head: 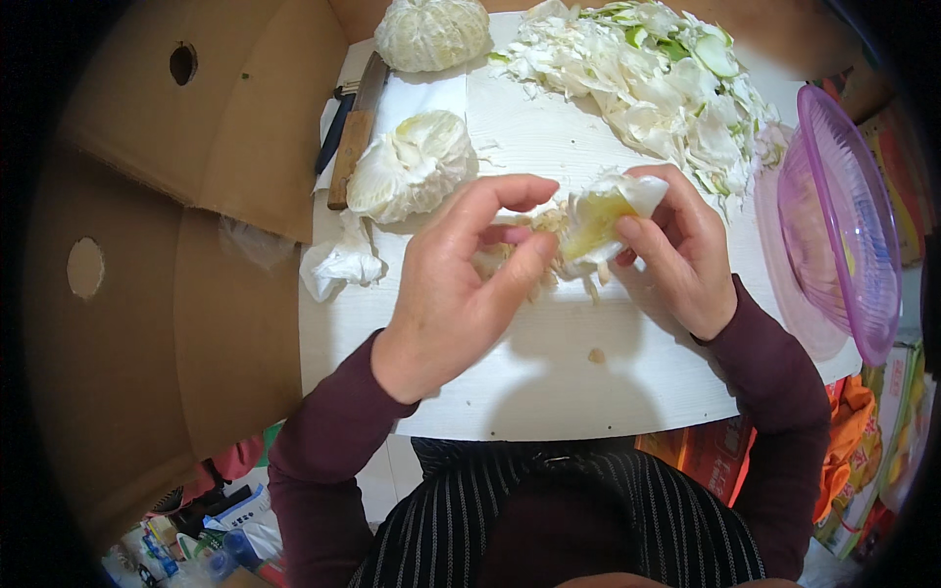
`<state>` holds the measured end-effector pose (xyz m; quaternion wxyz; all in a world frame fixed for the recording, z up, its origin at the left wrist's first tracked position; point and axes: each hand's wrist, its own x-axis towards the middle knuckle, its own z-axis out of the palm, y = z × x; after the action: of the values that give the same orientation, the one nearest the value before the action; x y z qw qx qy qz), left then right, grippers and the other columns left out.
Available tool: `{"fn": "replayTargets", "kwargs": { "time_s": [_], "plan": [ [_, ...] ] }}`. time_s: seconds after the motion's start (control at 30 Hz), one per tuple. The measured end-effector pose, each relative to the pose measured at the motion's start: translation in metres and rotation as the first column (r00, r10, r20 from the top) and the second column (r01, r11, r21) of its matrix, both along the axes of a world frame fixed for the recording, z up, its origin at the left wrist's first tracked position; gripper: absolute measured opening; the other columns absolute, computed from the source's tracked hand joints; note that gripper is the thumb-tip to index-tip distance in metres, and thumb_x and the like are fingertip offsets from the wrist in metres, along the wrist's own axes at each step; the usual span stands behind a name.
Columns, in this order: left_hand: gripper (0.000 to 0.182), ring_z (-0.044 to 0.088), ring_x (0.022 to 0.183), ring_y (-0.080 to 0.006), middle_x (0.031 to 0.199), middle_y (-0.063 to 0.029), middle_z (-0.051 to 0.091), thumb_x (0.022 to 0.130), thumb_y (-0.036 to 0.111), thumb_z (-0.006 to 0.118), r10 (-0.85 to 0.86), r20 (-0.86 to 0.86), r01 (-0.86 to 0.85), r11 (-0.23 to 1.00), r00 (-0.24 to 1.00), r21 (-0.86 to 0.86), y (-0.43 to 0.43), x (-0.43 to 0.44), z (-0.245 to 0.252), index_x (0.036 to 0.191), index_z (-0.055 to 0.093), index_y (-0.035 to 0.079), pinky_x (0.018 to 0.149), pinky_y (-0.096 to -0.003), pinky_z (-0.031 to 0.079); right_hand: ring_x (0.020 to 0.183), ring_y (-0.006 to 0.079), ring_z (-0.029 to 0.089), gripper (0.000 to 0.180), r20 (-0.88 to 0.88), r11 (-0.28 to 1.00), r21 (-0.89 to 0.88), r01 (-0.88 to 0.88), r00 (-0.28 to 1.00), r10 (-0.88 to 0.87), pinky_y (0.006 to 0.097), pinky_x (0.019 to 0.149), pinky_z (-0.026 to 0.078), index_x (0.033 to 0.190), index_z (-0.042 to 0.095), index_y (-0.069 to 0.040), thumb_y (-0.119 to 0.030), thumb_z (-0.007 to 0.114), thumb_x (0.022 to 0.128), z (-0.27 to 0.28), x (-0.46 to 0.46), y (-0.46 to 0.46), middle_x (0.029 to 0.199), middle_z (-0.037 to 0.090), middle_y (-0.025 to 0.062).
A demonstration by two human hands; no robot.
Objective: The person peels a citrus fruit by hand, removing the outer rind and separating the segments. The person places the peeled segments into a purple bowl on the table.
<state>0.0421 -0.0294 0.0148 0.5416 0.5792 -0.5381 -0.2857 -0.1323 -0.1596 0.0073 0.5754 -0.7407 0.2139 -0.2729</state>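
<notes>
Between the thumb and fingers of my right hand (pixel 680 250) is a pomelo segment (pixel 599 220), its white membrane peeled back from pale yellow flesh. My left hand (pixel 463 287) hovers just left of it, thumb and fingers apart, nothing visible between them. Several pomelo seeds (pixel 550 220) lie in a small heap on the white table under and between the hands. One loose seed (pixel 596 356) rests nearer to me. Beyond my left hand sits a partly opened peeled pomelo (pixel 415 169). A whole peeled pomelo (pixel 432 33) stands farther back.
A heap of peel and membrane scraps (pixel 647 88) covers the back right. A purple plastic bowl (pixel 845 220) stands tilted at the right edge. On the left are a wooden-handled knife (pixel 356 140), a dark-handled tool (pixel 334 132), crumpled tissue (pixel 342 264) and a tall cardboard box (pixel 235 316).
</notes>
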Motion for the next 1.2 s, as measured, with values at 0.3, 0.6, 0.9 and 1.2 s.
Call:
{"fn": "replayTargets", "kwargs": {
  "time_s": [0.3,0.6,0.9,1.2],
  "plan": [
    [0.046,0.06,0.104,-0.0208,0.121,-0.0153,0.06,0.087,0.013,0.071,-0.128,0.116,0.124,0.991,0.985,0.042,0.002,-0.012,0.011,0.131,0.057,0.005,0.077,-0.0309,0.055,0.068,0.0126,0.057,0.037,-0.062,0.894,-0.437,-0.1,0.995,0.081,0.0256,0.064,0.049,0.119,0.055,0.0,-0.009,0.069,0.086,0.008,-0.013,0.006,0.091,0.063,0.009],
    [0.041,0.068,0.075,-0.0114,0.096,-0.011,0.07,0.092,0.006,0.062,-0.239,-0.17,0.271,0.942,0.956,0.197,0.025,-0.018,0.013,0.133,0.057,0.005,0.063,-0.023,0.05,0.074,0.0191,0.063,0.041,-0.268,0.933,-0.349,-0.084,0.963,-0.013,0.0304,0.063,0.05,0.116,0.057,-0.002,-0.006,0.075,0.08,0.036,-0.069,0.026,0.091,0.062,0.0113],
    [0.036,0.065,0.073,-0.0098,0.092,-0.009,0.07,0.092,0.003,0.055,-0.252,-0.266,0.33,0.891,0.93,0.312,0.017,-0.014,0.02,0.128,0.057,-0.004,0.066,-0.0222,0.051,0.056,0.0199,0.051,0.036,0.232,0.675,-0.336,0.657,0.752,-0.617,0.0318,0.055,0.044,0.085,0.048,0.001,-0.029,0.04,0.103,-0.073,-0.181,0.144,0.081,0.055,0.019],
    [0.043,0.068,0.084,-0.019,0.107,-0.0152,0.069,0.085,0.0,0.067,-0.3,-0.237,0.345,0.921,0.924,0.18,0.014,-0.013,-0.004,0.127,0.058,-0.003,0.073,-0.0275,0.053,0.066,0.0235,0.058,0.03,-0.352,0.6,0.393,0.697,0.716,-0.603,0.0355,0.064,0.049,0.098,0.054,0.004,-0.023,0.042,0.103,-0.176,-0.116,0.136,0.086,0.059,0.0197]
  ]
}}
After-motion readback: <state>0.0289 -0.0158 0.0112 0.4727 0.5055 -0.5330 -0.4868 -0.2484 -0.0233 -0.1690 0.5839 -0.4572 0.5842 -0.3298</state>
